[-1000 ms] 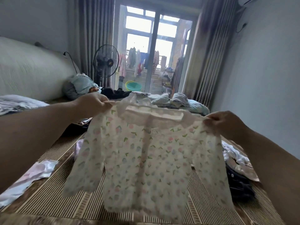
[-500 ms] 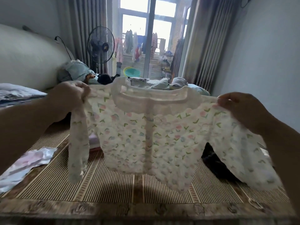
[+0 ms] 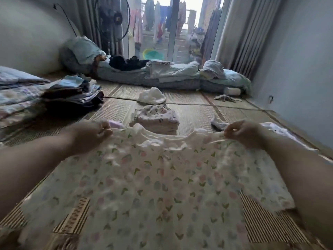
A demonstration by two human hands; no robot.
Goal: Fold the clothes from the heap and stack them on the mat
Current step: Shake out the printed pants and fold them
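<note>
The person leans over the woven mat [image 3: 194,112] with both arms stretched forward. The left hand [image 3: 93,134] pinches one shoulder of a small floral top [image 3: 153,186] and the right hand [image 3: 241,132] pinches the other, fingers curled tight on the cloth. The top is pulled wide between them, neckline away from the person. Its body is spread low over the mat close in front of them. The picture is smeared there, so I cannot tell whether the hem lies flat.

Just beyond the neckline sits a neat stack of folded clothes [image 3: 156,120], pale with small prints, resting on the mat. Behind it lies a crumpled white garment [image 3: 152,96]. Near the right hand a small loose piece of cloth [image 3: 219,123] lies on the mat, and further right, by the wall, more white clothing [image 3: 277,129] lies unfolded. To the left a taller pile of folded fabrics [image 3: 72,92] stands at the mat's edge.

Rolled bedding [image 3: 171,74] runs along the far side of the room, with dark clothes thrown on top. A standing fan [image 3: 111,17] is beside the curtain. Past the glass door, laundry [image 3: 158,20] hangs on the balcony above a green basin [image 3: 153,54]; from here I cannot see what is in the basin.
</note>
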